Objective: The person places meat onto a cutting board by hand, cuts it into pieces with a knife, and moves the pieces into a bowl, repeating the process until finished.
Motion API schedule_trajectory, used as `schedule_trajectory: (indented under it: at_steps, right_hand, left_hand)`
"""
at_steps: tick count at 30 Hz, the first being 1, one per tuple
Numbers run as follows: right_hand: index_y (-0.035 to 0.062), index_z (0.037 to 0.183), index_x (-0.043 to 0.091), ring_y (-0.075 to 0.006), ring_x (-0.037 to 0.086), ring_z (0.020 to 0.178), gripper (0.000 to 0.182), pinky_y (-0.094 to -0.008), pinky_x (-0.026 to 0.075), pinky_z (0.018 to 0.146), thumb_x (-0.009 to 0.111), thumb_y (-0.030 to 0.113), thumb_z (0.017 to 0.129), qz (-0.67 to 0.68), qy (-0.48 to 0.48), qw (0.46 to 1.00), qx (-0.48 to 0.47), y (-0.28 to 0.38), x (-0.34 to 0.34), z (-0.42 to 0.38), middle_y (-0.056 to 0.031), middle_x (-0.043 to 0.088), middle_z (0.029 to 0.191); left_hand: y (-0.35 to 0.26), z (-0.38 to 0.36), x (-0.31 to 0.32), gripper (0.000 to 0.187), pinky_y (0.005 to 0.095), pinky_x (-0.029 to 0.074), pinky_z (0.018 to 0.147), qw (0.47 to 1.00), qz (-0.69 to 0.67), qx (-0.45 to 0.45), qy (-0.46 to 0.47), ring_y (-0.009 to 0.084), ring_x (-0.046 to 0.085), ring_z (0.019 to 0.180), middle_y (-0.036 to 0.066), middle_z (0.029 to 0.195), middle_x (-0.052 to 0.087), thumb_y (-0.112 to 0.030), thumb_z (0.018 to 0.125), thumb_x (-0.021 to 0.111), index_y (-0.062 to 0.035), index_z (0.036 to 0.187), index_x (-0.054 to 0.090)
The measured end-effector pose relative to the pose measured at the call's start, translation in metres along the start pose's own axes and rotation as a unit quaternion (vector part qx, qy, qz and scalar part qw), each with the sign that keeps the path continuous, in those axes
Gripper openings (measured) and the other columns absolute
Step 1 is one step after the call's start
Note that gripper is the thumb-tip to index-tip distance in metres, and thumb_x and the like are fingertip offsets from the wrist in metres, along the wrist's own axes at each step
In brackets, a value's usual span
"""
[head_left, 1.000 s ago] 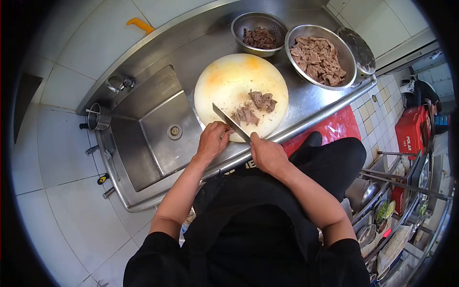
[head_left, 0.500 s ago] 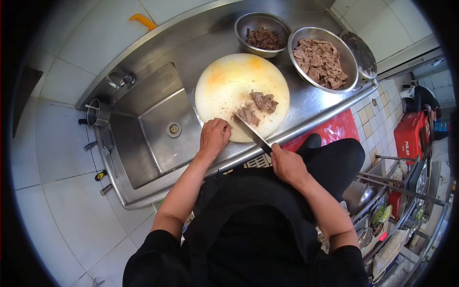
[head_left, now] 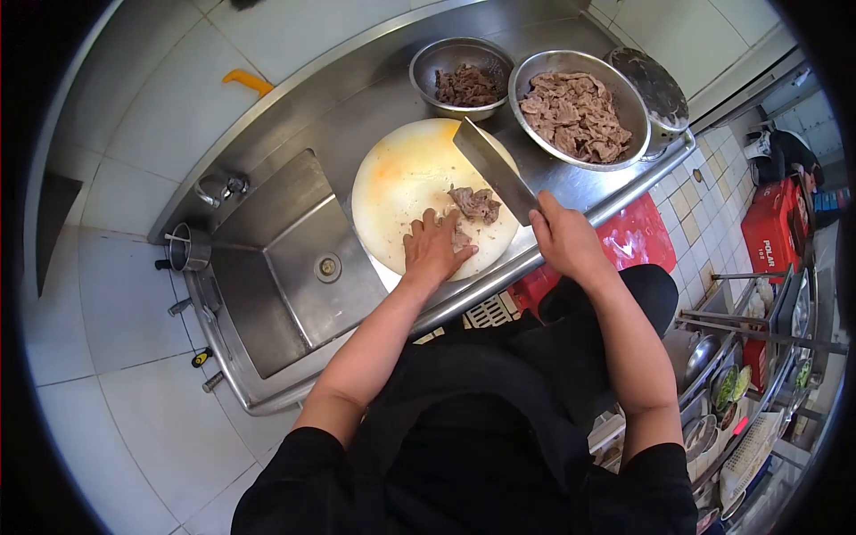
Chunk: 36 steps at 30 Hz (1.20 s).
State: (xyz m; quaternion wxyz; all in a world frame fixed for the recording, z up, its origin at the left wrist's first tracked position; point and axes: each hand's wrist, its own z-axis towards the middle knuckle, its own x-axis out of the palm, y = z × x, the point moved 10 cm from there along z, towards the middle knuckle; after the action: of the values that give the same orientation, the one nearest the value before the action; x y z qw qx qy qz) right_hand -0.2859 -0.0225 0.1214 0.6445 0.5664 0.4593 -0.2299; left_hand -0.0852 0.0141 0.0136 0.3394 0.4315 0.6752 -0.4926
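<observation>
Steel flashes in my right hand (head_left: 568, 241), whose fingers are closed around the handle of a broad, rectangular silver cleaver (head_left: 496, 169). Its blade slants up and away over the far right part of a round, cream-coloured cutting board (head_left: 392, 183) with orange-yellow stains; from my distant seat I cannot tell whether the metal touches that surface.

My left hand (head_left: 432, 250) is open, palm down, fingers spread over the near part of the board. Some grey-brown cut meat (head_left: 460, 237) shows just beside its thumb side, partly hidden by the hand, so I cannot tell how firmly it is held. A larger brown meat piece (head_left: 475, 204) lies just past those fingertips, between the left hand and the blade, ungripped.

Beyond the board, on the stainless steel counter (head_left: 343, 111), I have a smaller metal bowl (head_left: 486, 111) of dark brown meat. Just beside it, to its right, is a wide, shiny metal bowl (head_left: 627, 89) heaped with paler brown slices. Left of the board is a rectangular steel sink basin (head_left: 267, 267).
</observation>
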Motion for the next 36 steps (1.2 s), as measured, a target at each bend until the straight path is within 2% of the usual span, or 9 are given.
schedule_trajectory:
  at_steps: [7, 12, 15, 19, 21, 25, 30, 32, 36]
  right_hand:
    - [0.0027, 0.111, 0.050, -0.0536, 0.065, 0.084, 0.021, -0.0641, 0.048, 0.077, 0.051, 0.023, 0.106, 0.039, 0.016, 0.999, 0.025, -0.017, 0.015, 0.001, -0.0326, 0.067, 0.083]
    - [0.0021, 0.113, 0.049, -0.0525, 0.066, 0.086, 0.021, -0.0636, 0.048, 0.078, 0.050, 0.022, 0.106, 0.056, 0.029, 0.997, 0.034, -0.014, 0.007, 0.006, -0.0318, 0.067, 0.084]
    - [0.0021, 0.114, 0.049, -0.0517, 0.066, 0.086, 0.022, -0.0634, 0.048, 0.079, 0.049, 0.022, 0.106, 0.062, 0.026, 0.996, 0.049, -0.020, 0.000, 0.010, -0.0306, 0.068, 0.085]
    - [0.0018, 0.113, 0.049, -0.0506, 0.067, 0.086, 0.023, -0.0625, 0.049, 0.079, 0.048, 0.023, 0.106, 0.053, 0.029, 0.996, 0.062, -0.027, -0.007, 0.012, -0.0294, 0.069, 0.086]
    - [0.0017, 0.113, 0.049, -0.0503, 0.067, 0.087, 0.023, -0.0623, 0.049, 0.079, 0.048, 0.023, 0.106, 0.049, 0.036, 0.996, 0.063, -0.027, -0.008, 0.013, -0.0292, 0.069, 0.086]
    - [0.0014, 0.114, 0.049, -0.0498, 0.067, 0.089, 0.024, -0.0615, 0.050, 0.082, 0.047, 0.024, 0.107, 0.032, 0.065, 0.994, 0.077, -0.035, -0.002, 0.015, -0.0288, 0.070, 0.090]
    - [0.0009, 0.114, 0.050, -0.0495, 0.068, 0.090, 0.025, -0.0608, 0.051, 0.083, 0.046, 0.024, 0.107, 0.012, 0.085, 0.994, 0.067, -0.040, 0.008, 0.017, -0.0285, 0.070, 0.091]
    - [0.0003, 0.114, 0.051, -0.0491, 0.068, 0.091, 0.025, -0.0604, 0.051, 0.084, 0.046, 0.024, 0.107, 0.006, 0.090, 0.993, 0.078, -0.043, 0.008, 0.016, -0.0284, 0.070, 0.091]
    - [-0.0003, 0.114, 0.051, -0.0488, 0.068, 0.092, 0.025, -0.0599, 0.051, 0.085, 0.047, 0.023, 0.107, 0.012, 0.094, 0.992, 0.079, -0.048, 0.006, 0.012, -0.0290, 0.070, 0.092]
  left_hand:
    - [-0.003, 0.002, 0.023, 0.025, 0.0479, 0.055, 0.085, 0.980, 0.018, 0.151, -0.129, 0.0383, 0.062, 0.101, 0.019, 0.115, 0.062, -0.027, 0.099, 0.066, -0.0109, 0.119, 0.067]
    - [0.018, 0.008, 0.022, 0.016, 0.0485, 0.056, 0.083, 0.982, -0.007, 0.140, -0.126, 0.0392, 0.065, 0.096, 0.019, 0.109, 0.063, -0.021, 0.101, 0.064, -0.0076, 0.109, 0.066]
    - [0.051, 0.017, -0.001, 0.014, 0.0392, 0.055, 0.075, 0.967, -0.125, 0.080, -0.208, 0.0302, 0.068, 0.083, 0.014, 0.095, 0.068, -0.018, 0.102, 0.062, -0.0054, 0.107, 0.066]
    - [0.094, 0.061, -0.011, 0.013, 0.0301, 0.051, 0.063, 0.921, -0.351, -0.064, -0.155, 0.0185, 0.067, 0.075, 0.007, 0.091, 0.070, -0.016, 0.102, 0.061, -0.0047, 0.106, 0.065]
    - [0.092, 0.086, -0.022, 0.013, 0.0241, 0.043, 0.055, 0.820, -0.545, -0.143, -0.098, 0.0100, 0.063, 0.068, 0.002, 0.090, 0.069, -0.016, 0.102, 0.060, -0.0047, 0.106, 0.065]
    - [0.036, 0.162, -0.095, 0.026, 0.0272, 0.045, 0.061, 0.803, -0.583, -0.064, -0.106, 0.0098, 0.062, 0.078, 0.004, 0.099, 0.070, -0.032, 0.106, 0.062, -0.0064, 0.112, 0.064]
    - [-0.005, 0.227, -0.154, 0.048, 0.0359, 0.056, 0.078, 0.875, -0.460, -0.067, -0.133, 0.0225, 0.073, 0.094, 0.013, 0.115, 0.072, -0.043, 0.101, 0.068, -0.0041, 0.128, 0.061]
    - [0.003, 0.240, -0.172, 0.055, 0.0396, 0.057, 0.086, 0.946, -0.167, 0.025, -0.278, 0.0286, 0.073, 0.093, 0.017, 0.118, 0.073, -0.045, 0.097, 0.072, -0.0032, 0.131, 0.061]
    - [0.027, 0.194, -0.087, 0.046, 0.0427, 0.055, 0.093, 0.991, -0.118, 0.069, 0.010, 0.0346, 0.070, 0.109, 0.020, 0.119, 0.072, -0.039, 0.092, 0.076, -0.0089, 0.125, 0.067]
